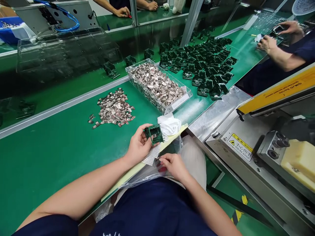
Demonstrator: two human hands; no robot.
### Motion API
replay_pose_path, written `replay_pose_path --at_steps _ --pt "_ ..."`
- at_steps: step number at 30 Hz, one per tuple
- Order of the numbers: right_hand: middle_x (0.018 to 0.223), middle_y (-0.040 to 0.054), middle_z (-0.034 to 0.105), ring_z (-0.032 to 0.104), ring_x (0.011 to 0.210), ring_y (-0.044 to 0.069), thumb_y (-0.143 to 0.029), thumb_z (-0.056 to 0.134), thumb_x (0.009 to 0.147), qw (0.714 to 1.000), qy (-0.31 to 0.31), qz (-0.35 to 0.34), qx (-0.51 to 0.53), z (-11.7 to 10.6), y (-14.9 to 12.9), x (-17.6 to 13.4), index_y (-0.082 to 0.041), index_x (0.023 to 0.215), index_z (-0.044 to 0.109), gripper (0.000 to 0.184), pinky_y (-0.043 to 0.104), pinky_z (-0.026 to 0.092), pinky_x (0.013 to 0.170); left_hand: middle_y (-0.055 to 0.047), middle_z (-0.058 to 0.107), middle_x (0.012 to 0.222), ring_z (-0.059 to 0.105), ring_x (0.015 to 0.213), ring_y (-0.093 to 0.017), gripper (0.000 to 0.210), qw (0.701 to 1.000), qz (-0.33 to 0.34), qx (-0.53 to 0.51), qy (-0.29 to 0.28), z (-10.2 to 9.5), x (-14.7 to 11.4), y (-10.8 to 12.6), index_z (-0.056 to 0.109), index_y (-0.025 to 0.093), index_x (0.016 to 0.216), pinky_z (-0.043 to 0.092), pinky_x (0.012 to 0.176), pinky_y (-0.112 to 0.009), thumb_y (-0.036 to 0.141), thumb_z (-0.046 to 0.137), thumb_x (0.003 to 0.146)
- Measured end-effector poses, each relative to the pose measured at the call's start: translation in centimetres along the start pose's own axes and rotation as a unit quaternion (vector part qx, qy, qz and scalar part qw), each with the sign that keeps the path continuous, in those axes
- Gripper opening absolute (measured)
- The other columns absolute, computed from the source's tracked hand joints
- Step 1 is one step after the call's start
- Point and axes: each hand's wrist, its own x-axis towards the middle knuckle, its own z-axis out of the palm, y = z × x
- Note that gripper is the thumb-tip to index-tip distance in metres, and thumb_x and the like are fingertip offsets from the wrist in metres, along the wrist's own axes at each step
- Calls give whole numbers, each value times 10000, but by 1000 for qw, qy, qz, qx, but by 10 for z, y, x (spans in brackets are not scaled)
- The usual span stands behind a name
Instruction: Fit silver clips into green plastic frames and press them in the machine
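Note:
My left hand (pixel 139 144) is closed around a dark green plastic housing (pixel 154 133), a boxy frame with a small metal piece visible inside. Below and to the right, my right hand (pixel 173 164) has thumb and forefinger pinched together at the bench edge; what sits between the fingertips is too small to make out. Between the hands lies a sheet of silvery, ridged strips (pixel 152 155). Just behind the housing is a crumpled white cloth (pixel 169 125). A loose pile of small metal clips (pixel 115 108) rests on the green bench farther left.
A clear plastic bin (pixel 180 102) full of metal pieces stands mid-bench, with a heap of dark green housings (pixel 204 65) behind it. At right is a machine with a warning label (pixel 241 147). A co-worker's hands (pixel 269 44) work at the far right. Another person's hand (pixel 123 12) shows behind the partition.

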Motion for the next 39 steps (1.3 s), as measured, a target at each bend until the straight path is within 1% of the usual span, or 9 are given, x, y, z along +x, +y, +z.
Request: replay_pose_path --at_steps 3,7,12,17,22,27,30,34,39 --pt "668 29 699 616 586 173 -344 637 818 999 53 5 -5 -20 -29 -8 -185 748 717 191 261 471 542 -30 624 890 642 692 -124 440 1000 31 1 -7 -3 -1 -3 472 204 1190 599 662 -268 382 669 839" --pt "757 30 709 643 678 179 -329 657 857 987 139 -69 37 -30 -72 -13 -199 867 726 148 276 510 633 -17 594 872 585 732 -121 383 997 67 46 -16 -8 -4 -8 484 222 1230 579 685 -259 331 614 887" --pt "854 33 641 614 813 185 -225 629 887 957 212 -193 35 -15 -95 0 -222 904 701 74 309 494 747 -16 598 882 554 711 -113 370 991 103 80 -31 -10 -8 -8 461 241 1268 526 654 -228 297 568 918" --pt "874 27 539 556 835 189 -244 644 883 935 278 -220 -24 7 -92 15 -228 893 685 45 327 462 758 -18 601 860 560 704 -124 380 982 131 135 -24 -10 -10 -4 456 226 1280 495 640 -232 310 548 921" --pt "865 37 532 543 844 206 -289 626 909 932 287 -213 -68 16 -92 20 -225 850 668 96 343 452 762 -17 605 803 585 714 -147 388 977 127 167 -34 -11 -13 -3 445 218 1300 507 671 -263 296 517 928" --pt "845 44 535 536 838 221 -273 603 904 935 285 -199 -65 17 -96 19 -225 816 637 105 360 447 756 -2 596 733 539 579 -131 398 976 125 176 -28 -11 -15 -5 477 213 1298 479 570 -250 281 537 910" --pt "835 36 512 526 815 209 -269 614 887 941 282 -187 -24 16 -97 18 -216 745 587 153 342 438 742 -3 594 734 513 534 -116 404 976 130 172 -29 -11 -17 -6 485 215 1302 460 523 -235 281 542 907" --pt "819 22 484 511 802 193 -295 643 861 944 275 -179 43 16 -96 20 -206 697 534 217 318 427 738 -36 632 832 605 674 -150 398 977 131 165 -32 -10 -18 -5 489 226 1292 526 624 -259 299 545 904" --pt "842 23 522 507 768 167 -288 642 859 953 215 -166 136 3 -89 15 -200 808 568 126 287 441 693 -44 632 873 617 753 -164 410 977 134 158 -42 -5 -20 1 471 222 1297 548 691 -283 317 545 904"
